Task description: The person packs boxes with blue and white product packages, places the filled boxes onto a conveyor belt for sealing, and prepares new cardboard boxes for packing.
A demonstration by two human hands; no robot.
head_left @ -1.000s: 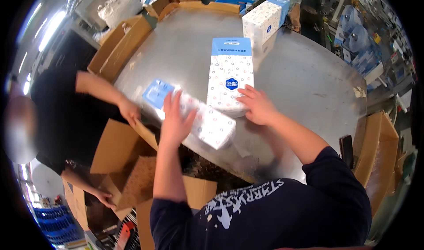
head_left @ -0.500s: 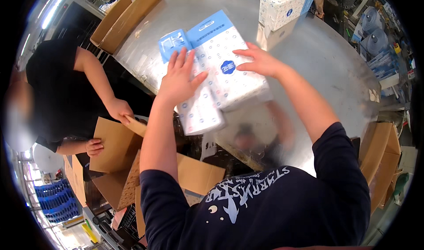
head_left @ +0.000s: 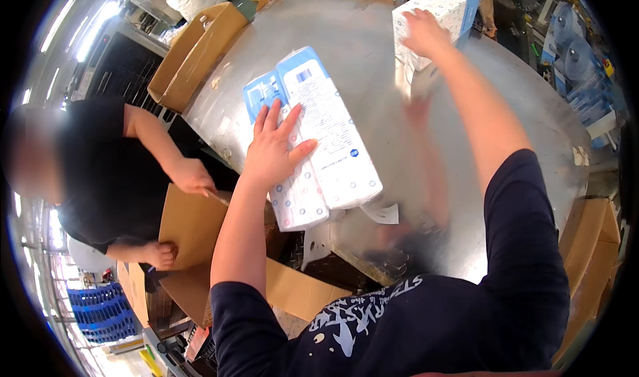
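Two white-and-blue packs (head_left: 339, 154) lie side by side near the edge of the metal table (head_left: 492, 104), the left hand (head_left: 271, 148) spread over them — uneven pressure could slide the left one off. The right hand (head_left: 426, 35) touches a farther pack (head_left: 452, 4), grip unclear — a glancing push might topple it.

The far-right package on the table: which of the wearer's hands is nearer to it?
Right. The right hand is at the far-right package, seemingly touching it; the left hand is well away, over the package pair nearer the body.
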